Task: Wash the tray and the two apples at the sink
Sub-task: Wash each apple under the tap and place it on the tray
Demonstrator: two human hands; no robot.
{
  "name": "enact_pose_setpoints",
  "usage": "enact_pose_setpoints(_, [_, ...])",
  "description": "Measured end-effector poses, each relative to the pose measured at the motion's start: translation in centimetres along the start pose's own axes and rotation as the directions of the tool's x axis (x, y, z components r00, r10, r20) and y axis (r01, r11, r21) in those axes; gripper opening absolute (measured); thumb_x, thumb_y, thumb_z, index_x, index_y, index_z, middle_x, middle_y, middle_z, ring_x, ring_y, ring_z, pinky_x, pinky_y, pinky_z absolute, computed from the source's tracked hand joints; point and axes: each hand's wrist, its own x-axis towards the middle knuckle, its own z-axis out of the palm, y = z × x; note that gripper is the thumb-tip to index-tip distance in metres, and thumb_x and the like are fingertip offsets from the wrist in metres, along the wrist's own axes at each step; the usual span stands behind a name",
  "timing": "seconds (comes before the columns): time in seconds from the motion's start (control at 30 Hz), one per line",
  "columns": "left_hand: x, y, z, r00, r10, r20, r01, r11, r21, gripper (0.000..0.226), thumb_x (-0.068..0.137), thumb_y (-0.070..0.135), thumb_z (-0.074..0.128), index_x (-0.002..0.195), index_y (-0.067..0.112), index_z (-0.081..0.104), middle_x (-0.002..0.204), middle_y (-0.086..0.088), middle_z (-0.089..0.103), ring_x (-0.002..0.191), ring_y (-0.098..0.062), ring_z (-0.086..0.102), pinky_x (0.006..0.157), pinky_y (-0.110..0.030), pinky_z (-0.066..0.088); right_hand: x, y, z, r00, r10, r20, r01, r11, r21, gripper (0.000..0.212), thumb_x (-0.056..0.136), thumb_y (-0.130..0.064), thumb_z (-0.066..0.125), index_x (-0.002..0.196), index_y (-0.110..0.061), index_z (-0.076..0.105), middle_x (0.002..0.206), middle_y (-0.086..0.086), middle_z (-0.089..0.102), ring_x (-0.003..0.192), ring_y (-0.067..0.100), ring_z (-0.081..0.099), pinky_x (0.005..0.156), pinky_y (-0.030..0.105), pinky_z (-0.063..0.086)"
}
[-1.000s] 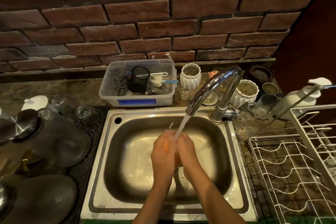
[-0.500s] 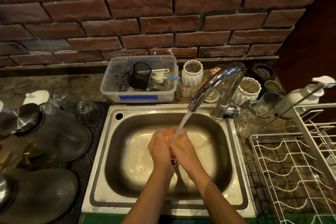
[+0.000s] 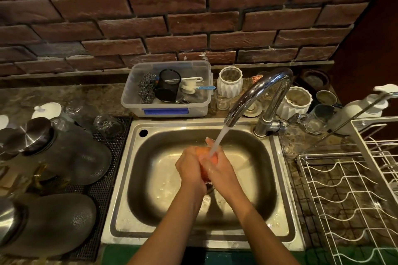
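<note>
While cupped together under the running water (image 3: 217, 142), left hand (image 3: 190, 166) and right hand (image 3: 219, 171) both wrapped around one orange-red apple (image 3: 203, 151), held mid-basin above the sink (image 3: 277, 180) floor, only a sliver of fruit showing between the fingers. Grip judged wet on both sides: smooth skin plus water film, so likely slip if the palms rotate against each other too quickly; drop would land in the steel basin, bruising probable, possible roll onto the dark drain area just below the wrists. Stream strikes the top of the apple and the right knuckles; splash outward over the rim probable if the fruit is lifted closer to the tap (image 3: 258, 94) spout. Second apple and tray not located; cannot tell whether either is washed or where either sits, so risk of skipping one noted. Beyond the basin: wire drying rack (image 3: 344, 189) on the right worktop, near enough that a swinging right elbow could catch its edge when carrying the fruit out. Small clear glasses (image 3: 312, 122) beside the tap base, plus ribbed white jars (image 3: 229, 82) behind, exposed to a knock during reach for the tap handle with a wet hand. Plastic tub (image 3: 165, 105) of scourers and brushes at the back rim, well clear of the hands. Left worktop crowded with upturned glass jars (image 3: 71, 153) on a dark mat (image 3: 109, 157); setting a wet apple there risks rolling.
</note>
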Motion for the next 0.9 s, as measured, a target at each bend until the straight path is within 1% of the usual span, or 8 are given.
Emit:
enact_pose_setpoints(0.13, [0.0, -1.3, -1.3, 0.964, 0.213, 0.159, -0.248, 0.936, 0.249, 0.021, 0.095, 0.037, 0.053, 0.093, 0.036, 0.074, 0.091, 0.007, 0.075, 0.084, -0.011, 0.072, 0.058, -0.023, 0.055, 0.1, -0.2, 0.1, 0.985, 0.077, -0.151, -0.068, 0.996, 0.065, 0.02, 0.099, -0.041, 0.051, 0.115, -0.038, 0.062, 0.111, -0.004, 0.069, 0.102, 0.016, 0.067, 0.071, 0.022, 0.054])
enact_pose_setpoints(0.27, [1.0, -2.3, -2.7, 0.768, 0.456, 0.449, -0.636, 0.623, 0.456, 0.029, 0.092, 0.054, 0.053, 0.112, 0.039, 0.068, 0.105, 0.013, 0.071, 0.098, -0.005, 0.068, 0.082, -0.031, 0.058, 0.3, -1.0, -0.5, 0.938, 0.307, -0.162, -0.28, 0.945, 0.17, 0.042, 0.101, -0.041, 0.035, 0.107, -0.019, 0.07, 0.102, 0.012, 0.073, 0.099, 0.031, 0.069, 0.084, 0.046, 0.06])
enact_pose_setpoints(0.43, [1.1, -1.7, -1.7, 0.894, 0.389, 0.221, -0.441, 0.848, 0.295, 0.021, 0.098, 0.024, 0.057, 0.089, 0.026, 0.077, 0.09, 0.001, 0.075, 0.091, -0.022, 0.071, 0.08, -0.044, 0.062, -0.1, -0.8, 0.0, 0.949, 0.291, -0.119, -0.272, 0.95, 0.153, 0.04, 0.102, -0.051, 0.037, 0.124, -0.029, 0.062, 0.115, 0.007, 0.07, 0.103, 0.027, 0.069, 0.085, 0.047, 0.061])
enact_pose_setpoints(0.5, [0.6, -1.5, -0.8, 0.967, 0.255, 0.018, -0.254, 0.95, 0.183, 0.023, 0.096, 0.028, 0.056, 0.085, 0.026, 0.076, 0.09, -0.004, 0.074, 0.09, -0.025, 0.071, 0.075, -0.044, 0.061, -0.3, -0.2, 0.6, 0.986, 0.141, -0.094, -0.13, 0.985, 0.112, 0.036, 0.101, -0.051, 0.045, 0.131, -0.034, 0.054, 0.118, -0.002, 0.068, 0.105, 0.015, 0.068, 0.085, 0.033, 0.061])
enact_pose_setpoints(0.6, [0.0, -1.6, -0.6, 0.991, 0.132, 0.022, -0.134, 0.977, 0.163, 0.025, 0.096, 0.035, 0.051, 0.084, 0.03, 0.073, 0.092, -0.007, 0.074, 0.086, -0.024, 0.072, 0.062, -0.033, 0.056, -0.4, -0.1, 0.8, 0.984, 0.012, -0.176, 0.004, 0.996, 0.087, 0.025, 0.099, -0.04, 0.056, 0.124, -0.037, 0.056, 0.108, -0.012, 0.069, 0.095, 0.005, 0.07, 0.069, 0.016, 0.057])
enact_pose_setpoints(0.7, [-0.2, -2.3, -1.4, 0.933, 0.313, 0.176, -0.354, 0.881, 0.313, 0.027, 0.096, 0.05, 0.046, 0.1, 0.039, 0.071, 0.101, 0.004, 0.073, 0.093, -0.014, 0.071, 0.071, -0.03, 0.058, 0.5, -0.8, 0.0, 0.971, 0.066, -0.23, -0.052, 0.996, 0.066, 0.017, 0.1, -0.033, 0.049, 0.105, -0.032, 0.065, 0.097, -0.009, 0.071, 0.091, 0.009, 0.069, 0.065, 0.018, 0.055])
enact_pose_setpoints(0.83, [1.0, -2.7, -2.6, 0.716, 0.552, 0.427, -0.697, 0.544, 0.467, 0.04, 0.092, 0.054, 0.046, 0.114, 0.031, 0.07, 0.113, 0.007, 0.069, 0.104, -0.011, 0.066, 0.087, -0.032, 0.055, 1.6, -2.3, -0.5, 0.898, 0.408, -0.166, -0.372, 0.904, 0.211, 0.033, 0.1, -0.032, 0.043, 0.091, -0.021, 0.072, 0.096, 0.009, 0.074, 0.093, 0.025, 0.068, 0.081, 0.039, 0.055])
enact_pose_setpoints(0.9, [1.4, -2.4, -2.5, 0.784, 0.511, 0.352, -0.621, 0.655, 0.431, 0.025, 0.094, 0.037, 0.053, 0.104, 0.031, 0.076, 0.106, 0.006, 0.073, 0.1, -0.013, 0.069, 0.084, -0.031, 0.056, 1.3, -2.3, -0.4, 0.891, 0.432, -0.14, -0.395, 0.89, 0.23, 0.032, 0.1, -0.033, 0.043, 0.096, -0.022, 0.072, 0.099, 0.008, 0.074, 0.093, 0.025, 0.068, 0.077, 0.036, 0.055])
